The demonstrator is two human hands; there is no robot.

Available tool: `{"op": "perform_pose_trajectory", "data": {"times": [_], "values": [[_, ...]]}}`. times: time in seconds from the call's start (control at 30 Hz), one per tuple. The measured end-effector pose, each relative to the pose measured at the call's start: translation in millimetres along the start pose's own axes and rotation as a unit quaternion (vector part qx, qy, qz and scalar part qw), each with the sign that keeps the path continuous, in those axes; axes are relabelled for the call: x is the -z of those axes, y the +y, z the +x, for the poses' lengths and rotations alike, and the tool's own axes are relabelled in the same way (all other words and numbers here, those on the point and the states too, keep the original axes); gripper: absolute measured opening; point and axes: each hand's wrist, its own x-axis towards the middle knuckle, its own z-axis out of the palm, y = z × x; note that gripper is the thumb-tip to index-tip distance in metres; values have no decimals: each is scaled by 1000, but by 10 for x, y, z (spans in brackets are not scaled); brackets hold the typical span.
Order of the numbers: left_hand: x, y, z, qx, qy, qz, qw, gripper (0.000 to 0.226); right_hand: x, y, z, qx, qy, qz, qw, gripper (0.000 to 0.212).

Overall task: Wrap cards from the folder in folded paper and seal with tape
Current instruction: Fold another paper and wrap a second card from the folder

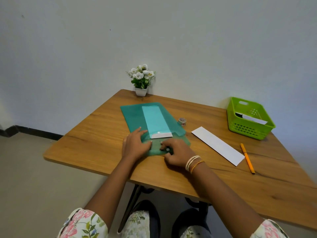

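On the wooden surface (pixel 103 148) before you: a translucent green folder (pixel 135 115) lies flat, flap end toward you.
Left hand (pixel 135 146): spread flat, palm down, pressing the folder's near edge; it grips nothing.
Right hand (pixel 175 154): fingers curled at the folder's flap, beside its snap button (pixel 167 149); whether you pinch the flap or only press it cannot be told.
Cards (pixel 157 121): a pale stack inside the folder, its white end (pixel 162 135) poking out at the opening.
Step in hand: likely working the flap to reach the cards.
Next move: probably lift the flap clear and slide the cards out while your left hand steadies the folder.
Count: one folder, one folded white paper (pixel 217 146) to your right, one tape roll (pixel 182 121), one orange pen (pixel 247 158), one green basket (pixel 248 117), one potted flower (pixel 141 79).
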Motion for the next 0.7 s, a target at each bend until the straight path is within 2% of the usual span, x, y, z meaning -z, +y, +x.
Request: {"op": "perform_pose_trajectory", "data": {"times": [0.1,0.23,0.37,0.5,0.7], "values": [[-31,16,12,20,-5,44,999,60,-49,10,-30,-10,27,22,999,30],[-73,-7,30,34,46,0,998,40,-52,-20,63,-41,58,19,997,21],[-59,42,-26,26,103,-6,994,23,-87,-59,202,-60,89,-21,994,28],[-43,73,-75,-10,144,51,988,25,-116,-125,324,-70,82,-56,993,43],[-39,89,-93,-21,160,84,983,27,-165,-118,343,-62,100,-73,990,33]]}}
